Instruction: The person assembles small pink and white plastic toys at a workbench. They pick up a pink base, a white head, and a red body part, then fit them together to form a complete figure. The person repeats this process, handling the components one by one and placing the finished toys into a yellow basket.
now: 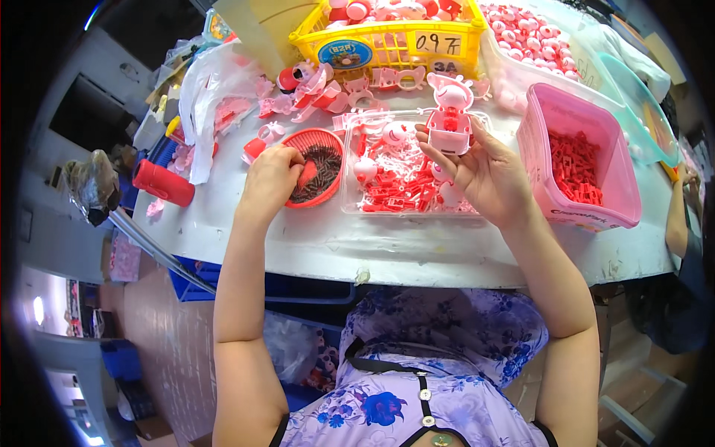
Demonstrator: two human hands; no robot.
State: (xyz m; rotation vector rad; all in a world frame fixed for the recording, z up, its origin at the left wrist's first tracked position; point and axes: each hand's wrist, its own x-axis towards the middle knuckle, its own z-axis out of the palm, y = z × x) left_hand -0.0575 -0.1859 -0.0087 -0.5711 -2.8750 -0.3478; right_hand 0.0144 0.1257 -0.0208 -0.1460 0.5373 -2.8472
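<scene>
My right hand [493, 176] holds up a pink and white animal-shaped toy part [451, 112] between thumb and fingers. Below it sits a clear plastic tray [354, 203] with red and white toy pieces in it. My left hand [269, 177] dips its closed fingertips into a round red basket [319, 203] of small dark metal pieces [325, 165] that look like screws. Something red [306, 173] shows at those fingertips, but what they pinch is too small to tell.
A pink bin [538, 160] of red parts stands at right. Behind are a yellow crate [387, 45] and a white tub [506, 93] of pink pieces. Loose pink shells [320, 93] lie beyond the basket, a red cylinder [164, 183] at left. Another person's arm [676, 216] appears far right.
</scene>
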